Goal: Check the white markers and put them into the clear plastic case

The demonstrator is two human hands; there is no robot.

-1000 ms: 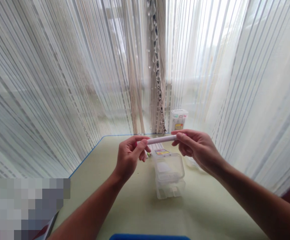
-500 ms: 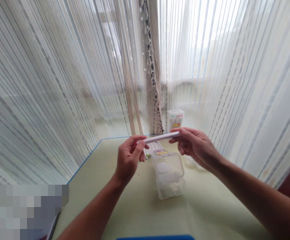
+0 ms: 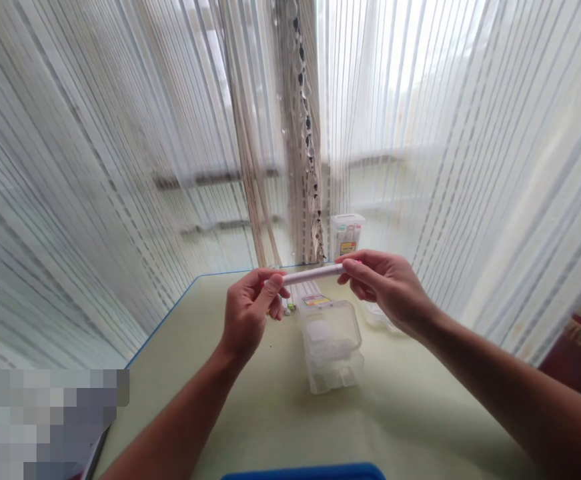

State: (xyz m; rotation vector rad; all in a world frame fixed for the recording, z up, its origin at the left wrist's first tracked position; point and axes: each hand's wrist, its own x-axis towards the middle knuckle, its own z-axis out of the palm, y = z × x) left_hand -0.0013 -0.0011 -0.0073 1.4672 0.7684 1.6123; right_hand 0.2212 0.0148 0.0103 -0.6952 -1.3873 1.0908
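A slim white marker (image 3: 313, 274) with pink showing at its ends is stretched level between my two hands above the table. My left hand (image 3: 246, 308) pinches one end with thumb and fingers. At the other end, my right hand (image 3: 389, 283) is closed on the marker, thumb and index finger at its tip. Under and behind the marker lies an open clear plastic case (image 3: 334, 381) with a yellow-and-purple label (image 3: 316, 301). Several white markers (image 3: 306, 291) lie at its far part, some with coloured ends, partly hidden by my left hand.
A second clear case (image 3: 348, 237) with markers stands upright at the table's far edge. Clear plastic (image 3: 381, 316) lies near my right wrist. A blue-edged object (image 3: 305, 472) is at the near edge of the pale green table (image 3: 260, 407). String curtains (image 3: 135, 153) hang behind.
The view has shifted slightly, so hands and case sit a little further left. Pink now shows at the marker's right end by my right fingertips. Both hands still hold the marker.
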